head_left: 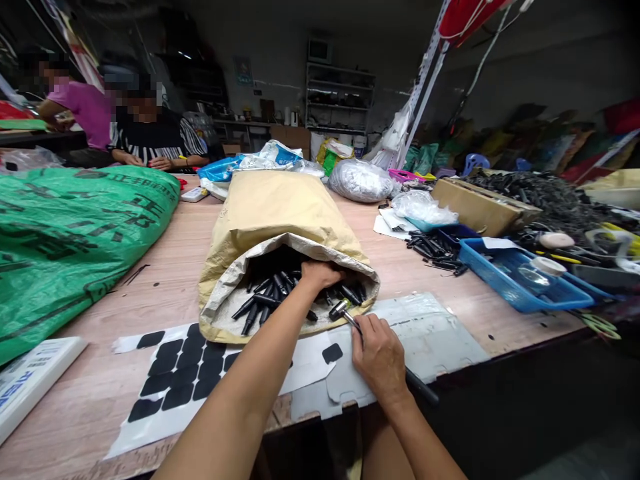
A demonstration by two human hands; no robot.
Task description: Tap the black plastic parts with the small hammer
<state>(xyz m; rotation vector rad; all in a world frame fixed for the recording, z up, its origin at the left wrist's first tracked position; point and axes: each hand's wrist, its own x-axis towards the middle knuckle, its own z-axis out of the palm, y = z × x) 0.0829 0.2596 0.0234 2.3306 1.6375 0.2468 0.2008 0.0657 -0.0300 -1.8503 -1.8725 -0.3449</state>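
A large yellow-tan sack (280,207) lies on the table with its mouth facing me. Several black tubular pieces (265,300) show inside it. My left hand (323,275) reaches into the right part of the mouth; its fingers are hidden among the pieces. My right hand (379,353), closed, grips a tool with a metal head (339,311) and a black handle (421,387). The tool's head is at the sack's lower right lip. Under and before the sack lies a white sheet of black rounded-square stickers (181,377), with a grey plastic sheet (425,320) to its right.
A green bag (75,233) and a white box (37,380) lie at the left. Right of the sack are loose black parts (435,247), a blue tray (520,273) and a cardboard box (480,205). Two people sit across at the far left.
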